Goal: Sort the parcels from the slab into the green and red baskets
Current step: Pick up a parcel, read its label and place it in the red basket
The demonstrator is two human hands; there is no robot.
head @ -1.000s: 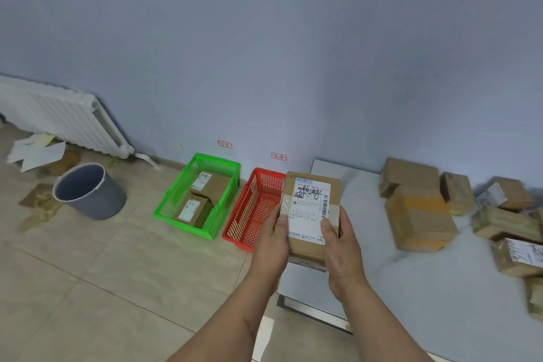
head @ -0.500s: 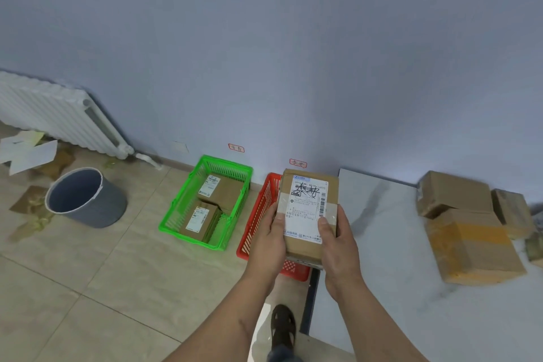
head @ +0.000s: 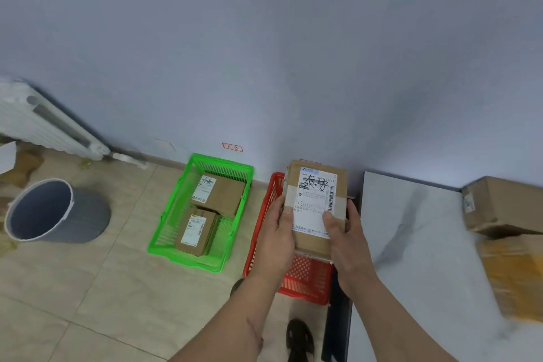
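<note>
I hold a brown cardboard parcel (head: 316, 185) with a white shipping label above the red basket (head: 305, 276). My left hand (head: 276, 232) grips its left edge and my right hand (head: 343, 235) grips its right edge, thumbs on the label. The red basket stands on the floor between the green basket (head: 235, 169) and the white slab (head: 411, 244); its inside is mostly hidden by the parcel and my hands. Two labelled parcels (head: 220, 194) lie in the green basket. More brown parcels (head: 499, 206) sit on the slab at the right edge.
A grey bucket (head: 53, 211) stands on the tiled floor at left, below a white radiator (head: 44, 123). Scraps of paper and cardboard lie at the far left. My sandalled foot (head: 299, 338) shows near the slab's dark edge. Small red labels are stuck on the wall behind the baskets.
I have carried the parcel leftward from over the slab to above the red basket, and my view has swung left, so the slab's parcels have slid toward the right edge.
</note>
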